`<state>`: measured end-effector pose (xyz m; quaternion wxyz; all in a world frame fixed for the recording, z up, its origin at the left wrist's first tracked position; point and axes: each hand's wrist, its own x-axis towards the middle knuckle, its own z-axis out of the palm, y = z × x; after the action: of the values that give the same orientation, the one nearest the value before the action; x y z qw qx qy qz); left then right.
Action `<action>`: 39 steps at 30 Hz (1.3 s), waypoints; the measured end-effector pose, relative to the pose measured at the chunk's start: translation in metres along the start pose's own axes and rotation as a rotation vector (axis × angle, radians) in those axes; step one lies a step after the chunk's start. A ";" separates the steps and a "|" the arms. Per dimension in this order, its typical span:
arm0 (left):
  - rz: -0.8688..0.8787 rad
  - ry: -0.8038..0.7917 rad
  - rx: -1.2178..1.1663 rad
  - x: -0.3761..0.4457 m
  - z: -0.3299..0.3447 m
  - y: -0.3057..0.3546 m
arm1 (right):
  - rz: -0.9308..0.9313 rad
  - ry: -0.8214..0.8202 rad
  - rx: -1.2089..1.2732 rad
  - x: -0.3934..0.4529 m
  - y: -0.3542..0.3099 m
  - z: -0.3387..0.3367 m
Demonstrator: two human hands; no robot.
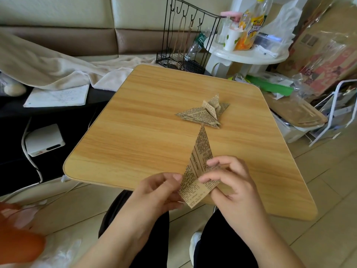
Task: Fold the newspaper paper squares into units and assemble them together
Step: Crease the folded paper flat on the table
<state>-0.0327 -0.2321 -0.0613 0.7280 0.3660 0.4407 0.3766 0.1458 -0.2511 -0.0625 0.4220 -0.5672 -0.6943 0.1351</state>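
1 paper piece (200,167) in hand, 1 pile of folded units (204,113) on tabletop (135,132), 2 hands: left (154,192), right (233,186)

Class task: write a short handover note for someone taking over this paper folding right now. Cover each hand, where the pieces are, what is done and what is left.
Left hand pinches the left edge of the newspaper piece; right hand pinches its right side. It is held above the near edge of the wooden table, half folded, point away.
Done: folded units lie piled on the table, further back.
Left: finish this unit, then assemble.
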 end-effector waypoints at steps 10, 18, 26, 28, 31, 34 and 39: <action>0.066 0.015 -0.131 -0.014 0.029 0.014 | -0.129 0.042 -0.047 -0.024 -0.017 -0.014; 0.056 -0.015 -0.134 -0.023 0.030 0.020 | 0.099 0.002 0.259 -0.017 -0.030 -0.034; 0.082 -0.049 -0.095 -0.030 0.036 0.024 | 0.427 -0.041 0.620 -0.004 -0.049 -0.034; 0.091 -0.042 -0.091 -0.031 0.036 0.025 | 0.448 -0.004 0.635 -0.002 -0.053 -0.034; 0.092 -0.069 -0.023 -0.034 0.035 0.028 | 0.469 0.036 0.646 0.000 -0.057 -0.031; 0.100 -0.078 0.049 -0.037 0.037 0.030 | 0.478 0.059 0.624 0.001 -0.060 -0.028; 0.097 -0.061 0.055 -0.038 0.039 0.029 | 0.493 0.086 0.597 0.002 -0.064 -0.027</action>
<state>-0.0157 -0.2598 -0.0088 0.7116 0.4181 0.4102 0.3881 0.1223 -0.2776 -0.0029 0.5521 -0.5745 -0.4488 0.4046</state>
